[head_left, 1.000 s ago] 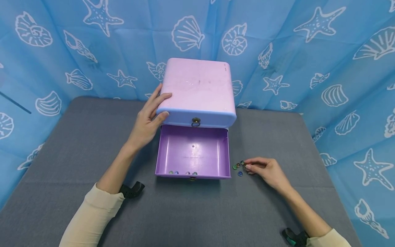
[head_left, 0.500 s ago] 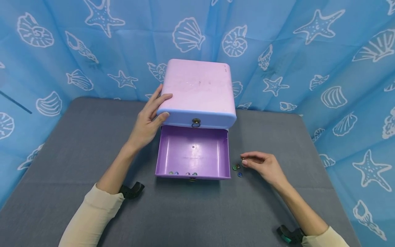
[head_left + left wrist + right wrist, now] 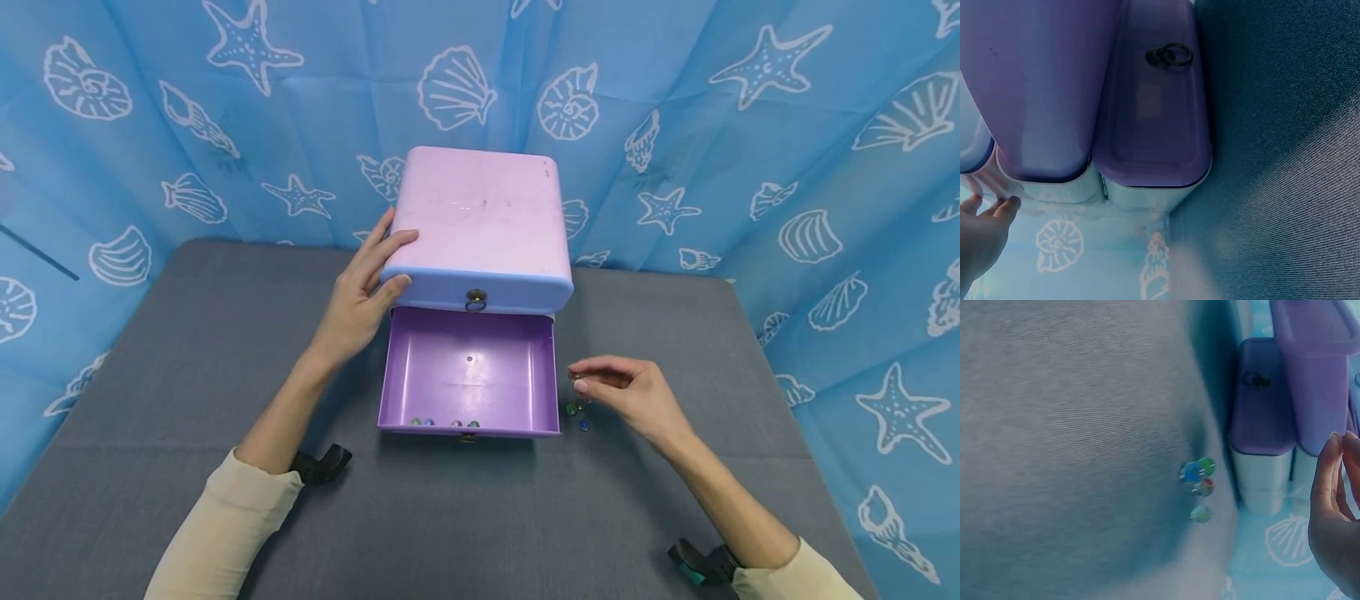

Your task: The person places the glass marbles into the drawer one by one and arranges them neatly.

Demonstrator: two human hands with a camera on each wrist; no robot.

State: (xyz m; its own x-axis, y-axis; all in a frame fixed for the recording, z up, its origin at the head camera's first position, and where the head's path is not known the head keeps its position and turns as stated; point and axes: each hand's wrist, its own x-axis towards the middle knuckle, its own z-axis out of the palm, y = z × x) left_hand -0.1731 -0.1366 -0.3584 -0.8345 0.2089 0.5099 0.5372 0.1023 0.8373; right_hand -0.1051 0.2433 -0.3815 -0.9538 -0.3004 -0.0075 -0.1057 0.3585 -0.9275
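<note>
With thumb and forefinger drawn together, my right grip pinches what I take to be a small round glass marble; only a glint of it shows between the tips. At 6 o'clock from there, on the grey cloth-covered bench, four coloured glass marbles lie close together: one blue, one green, one red-flecked, one pale green. At 9 o'clock, near but apart from my fingers, is the pulled-out purple plastic drawer; four more glass marbles sit along its 6 o'clock wall. At its 12 o'clock stands the pink-topped plastic chest, with a closed blue drawer front and brass ring pull. My left grip spreads over the chest's 8 o'clock corner, thumb against the blue front.

I judge the step in hand to be a marble's transfer from bench to drawer, not yet over the rim. The next move calls for a short carry towards 9 o'clock and a low, gentle release.

I can read no brand, label or writing; marks at the pink top's 1 o'clock corner are too small to make out.
</note>
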